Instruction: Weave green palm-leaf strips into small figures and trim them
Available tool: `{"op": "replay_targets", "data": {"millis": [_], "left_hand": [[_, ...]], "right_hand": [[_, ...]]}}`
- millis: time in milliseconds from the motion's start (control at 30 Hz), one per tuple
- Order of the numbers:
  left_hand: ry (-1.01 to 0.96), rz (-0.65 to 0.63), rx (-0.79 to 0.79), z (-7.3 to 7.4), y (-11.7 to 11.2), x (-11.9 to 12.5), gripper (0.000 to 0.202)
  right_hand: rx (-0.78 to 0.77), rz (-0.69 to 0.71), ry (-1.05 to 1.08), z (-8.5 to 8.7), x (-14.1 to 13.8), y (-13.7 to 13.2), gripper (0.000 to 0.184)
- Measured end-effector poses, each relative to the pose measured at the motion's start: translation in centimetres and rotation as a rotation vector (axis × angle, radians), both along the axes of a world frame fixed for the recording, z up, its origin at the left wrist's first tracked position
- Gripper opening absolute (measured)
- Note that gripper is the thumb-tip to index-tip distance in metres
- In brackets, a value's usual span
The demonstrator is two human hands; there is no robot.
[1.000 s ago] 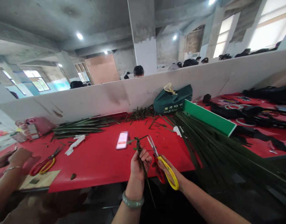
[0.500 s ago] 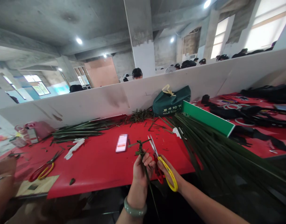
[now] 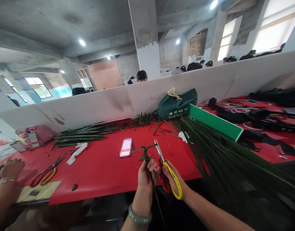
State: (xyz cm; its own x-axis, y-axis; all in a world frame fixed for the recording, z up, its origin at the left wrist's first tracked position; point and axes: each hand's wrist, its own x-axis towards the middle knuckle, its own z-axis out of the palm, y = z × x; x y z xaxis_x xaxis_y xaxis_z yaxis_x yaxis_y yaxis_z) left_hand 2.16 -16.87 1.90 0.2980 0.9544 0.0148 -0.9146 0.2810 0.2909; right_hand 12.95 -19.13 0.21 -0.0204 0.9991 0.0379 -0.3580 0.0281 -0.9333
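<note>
My left hand [image 3: 147,173], with a pale green bangle on its wrist, is closed around a small woven green leaf piece [image 3: 145,150]. A long stem-like strip trails down below that hand, and thin leaf ends stick out to both sides at the top. Scissors [image 3: 172,179] with one yellow and one red handle are gripped in my right hand [image 3: 176,183]. Their blades point up and away, nearly together, at the tip of the right-hand leaf end. Whether they touch it I cannot tell.
A phone [image 3: 126,147] lies on the red tabletop [image 3: 101,170]. Long leaves [image 3: 217,144] spread at right beside a green panel [image 3: 215,123] and dark green bag [image 3: 177,104]. More leaves [image 3: 82,133] and scissors [image 3: 45,175] lie left, near a co-worker's hands [image 3: 11,168].
The scissor blades have drawn closer together, shifting slightly right. My left hand and the leaf piece have hardly moved. The co-worker's hands at far left have changed position.
</note>
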Motion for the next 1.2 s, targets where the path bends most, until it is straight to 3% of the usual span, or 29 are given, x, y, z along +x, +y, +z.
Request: {"op": "replay_targets", "data": {"millis": [367,633,800,967,1200], "left_hand": [[0.03,0.018,0.01,-0.1,0.2,-0.2,0.002],[0.067,0.031,0.003,0.0,0.3,-0.4,0.011],[0.055,0.043,-0.007,0.1,0.4,-0.5,0.018],[0.036,0.055,-0.005,0.2,0.3,-0.6,0.01],[0.054,0.02,0.0,-0.3,0.6,-0.4,0.009]], "right_hand": [[-0.038,-0.026,0.034,0.3,-0.4,-0.3,0.036],[-0.134,-0.092,-0.172,0.3,2.5,4.6,0.033],[-0.096,-0.044,-0.143,0.0,2.9,4.1,0.032],[0.056,0.017,-0.545,-0.9,3.3,4.1,0.044],[0.159,-0.087,-1.476,-1.1,6.6,9.2,0.05]]}}
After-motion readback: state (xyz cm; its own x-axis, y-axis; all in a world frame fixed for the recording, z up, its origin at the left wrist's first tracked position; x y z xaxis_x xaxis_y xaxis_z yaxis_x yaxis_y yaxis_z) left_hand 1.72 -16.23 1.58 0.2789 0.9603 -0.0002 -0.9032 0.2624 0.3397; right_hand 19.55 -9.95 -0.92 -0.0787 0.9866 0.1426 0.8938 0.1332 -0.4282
